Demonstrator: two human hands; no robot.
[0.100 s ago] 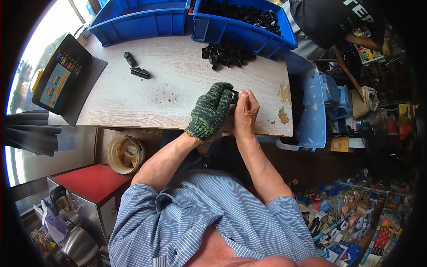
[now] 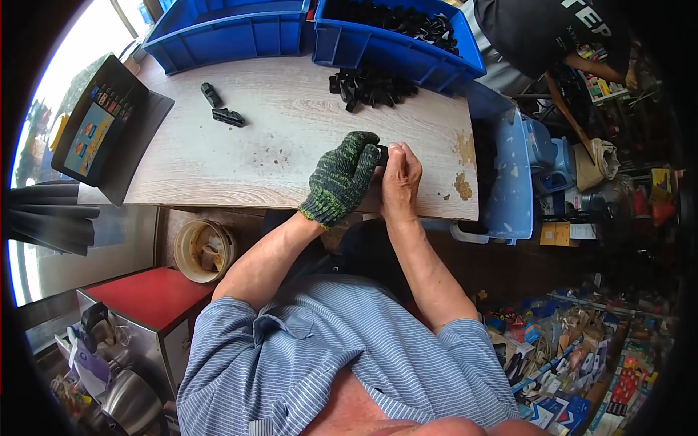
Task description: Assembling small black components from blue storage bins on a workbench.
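Note:
My left hand [image 2: 340, 179], in a dark green knitted glove, is closed near the table's front edge. Bare and also closed, my right hand [image 2: 401, 176] meets it fingertip to fingertip. Between them shows a small black plastic part [image 2: 382, 155], gripped by both hands; most of it is hidden by the fingers. Farther left on the table lie two black plastic pieces, one slanted [image 2: 211, 94] and one lying more crosswise [image 2: 229, 117]. Beyond my hands is a loose pile of black plastic parts [image 2: 371, 89].
A blue bin [image 2: 407, 57] full of black parts stands at the back, beside another blue bin [image 2: 233, 36]. At the left edge is a propped tablet [image 2: 91, 138]. A light-blue tub [image 2: 509, 174] flanks the table's right side. Another person [image 2: 552, 36] is at the far right.
Both hands have shifted very slightly to the left and away from me, still holding the black part. The things on the table keep their places.

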